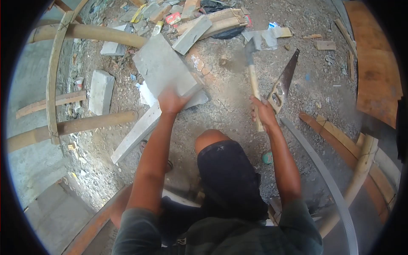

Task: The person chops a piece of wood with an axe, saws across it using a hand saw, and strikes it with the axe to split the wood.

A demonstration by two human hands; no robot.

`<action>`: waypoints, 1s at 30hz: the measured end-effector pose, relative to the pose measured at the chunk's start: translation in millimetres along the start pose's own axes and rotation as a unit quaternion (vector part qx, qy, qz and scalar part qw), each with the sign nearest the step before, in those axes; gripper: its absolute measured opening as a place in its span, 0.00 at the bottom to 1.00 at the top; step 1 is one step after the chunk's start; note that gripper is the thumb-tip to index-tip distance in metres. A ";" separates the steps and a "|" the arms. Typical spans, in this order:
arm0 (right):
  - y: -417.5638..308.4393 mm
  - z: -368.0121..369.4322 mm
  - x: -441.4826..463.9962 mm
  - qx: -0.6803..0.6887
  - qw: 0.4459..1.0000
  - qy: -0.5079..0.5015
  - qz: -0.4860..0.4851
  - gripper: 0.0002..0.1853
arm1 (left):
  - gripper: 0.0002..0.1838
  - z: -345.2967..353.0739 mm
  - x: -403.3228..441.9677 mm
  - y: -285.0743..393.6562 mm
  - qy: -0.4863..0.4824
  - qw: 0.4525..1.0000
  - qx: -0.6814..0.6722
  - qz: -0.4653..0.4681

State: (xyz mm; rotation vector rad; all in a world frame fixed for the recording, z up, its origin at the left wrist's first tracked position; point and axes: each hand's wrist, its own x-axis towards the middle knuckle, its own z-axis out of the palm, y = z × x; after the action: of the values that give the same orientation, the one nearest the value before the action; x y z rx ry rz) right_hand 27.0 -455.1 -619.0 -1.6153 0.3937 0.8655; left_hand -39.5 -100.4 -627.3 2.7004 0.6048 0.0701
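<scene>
My left hand [171, 101] grips the near edge of a broad grey concrete block [161, 63]. Its fingers are partly blurred, with the thumb pointing right. The block lies tilted over another grey piece [197, 98] and close to a long narrow concrete strip [138, 134]. In my right hand [264, 114] is the lower part of a hammer's pale wooden handle [254, 80], fingers wrapped round it. The hammer's head is at the far end, smeared by motion. Just right of that hand lies a handsaw [285, 81] with a wooden grip.
Rubble and wood offcuts [216, 21] are heaped beyond the block. A grey block [101, 92] sits at left near bamboo poles [80, 126]. A long metal strip [323, 174] curves along the right, beside tied timber [340, 140]. An orange-brown panel [378, 59] stands far right.
</scene>
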 end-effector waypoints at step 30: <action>-187.5 61.4 -70.4 0.087 0.849 0.188 -0.486 0.22 | 0.46 -11.0 2.0 6.8 -0.053 0.998 -0.018 -0.030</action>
State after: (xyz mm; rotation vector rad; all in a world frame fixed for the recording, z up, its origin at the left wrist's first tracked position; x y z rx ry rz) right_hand 87.5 -365.9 -439.2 -1.5300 -0.1108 -0.2603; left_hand -36.4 -101.4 -614.6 2.6291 0.6444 -0.0772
